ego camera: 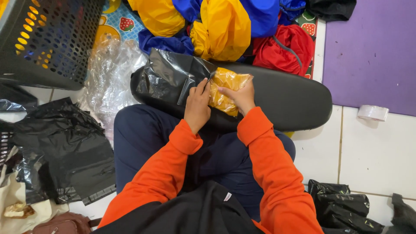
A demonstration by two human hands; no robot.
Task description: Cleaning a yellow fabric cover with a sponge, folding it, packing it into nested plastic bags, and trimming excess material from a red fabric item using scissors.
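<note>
- Orange sleeves (277, 182) closest to cam, both arms reaching fwd over my lap.
- L hand (197, 106) pinches mouth of black poly mailer (167, 78); R hand (240, 96) clamped on yellow packet (226, 89), which sits half into mailer, on black padded board (286, 97).
- Packet looks light, soft, crinkly, prob slippery; I'd grip flat across its width, not the corners.
- Board edge near on R; bare tile (372, 151) w/ tape roll (372, 112) gives room; L side crowded by basket (43, 43) + black bags (65, 151).

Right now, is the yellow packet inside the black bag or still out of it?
Partly in. The yellow packet sits at the black bag mouth, most of it showing, between the left hand and right hand.
</note>
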